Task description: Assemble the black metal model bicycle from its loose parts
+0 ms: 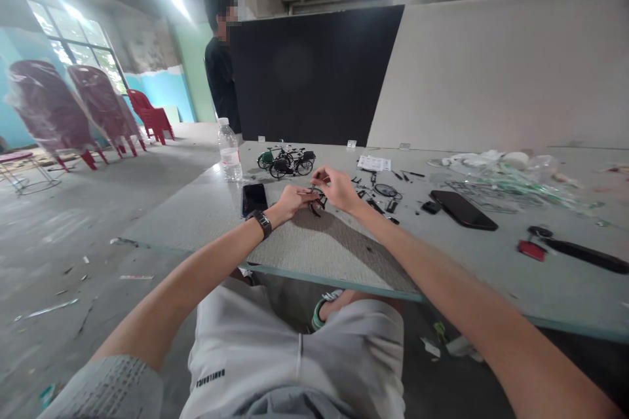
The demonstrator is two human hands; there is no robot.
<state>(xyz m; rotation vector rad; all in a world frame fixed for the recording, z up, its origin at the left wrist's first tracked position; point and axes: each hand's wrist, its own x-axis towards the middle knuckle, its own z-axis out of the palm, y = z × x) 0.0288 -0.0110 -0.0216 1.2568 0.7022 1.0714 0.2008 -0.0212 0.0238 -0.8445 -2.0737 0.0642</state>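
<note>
Left hand (289,203): the fingers (301,192) are closed on a small black bike part (315,201).
Right hand (339,188): the fingers (317,177) pinch the same part, nearly shut.
Part: just in front of the toy bikes (285,160), above the worktop (491,288).
Water bottle (229,150): left of the toy bikes.
Black phone (254,200): in front of the toy bikes, a bit left.
Loose bike parts (378,191): right of the toy bikes.

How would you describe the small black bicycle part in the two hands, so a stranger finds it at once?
On the long grey table, the left hand and right hand meet near the front edge. Between them is a small black model bicycle part. Only this piece is held in the fingers; other black parts lie loose to its right.
</note>
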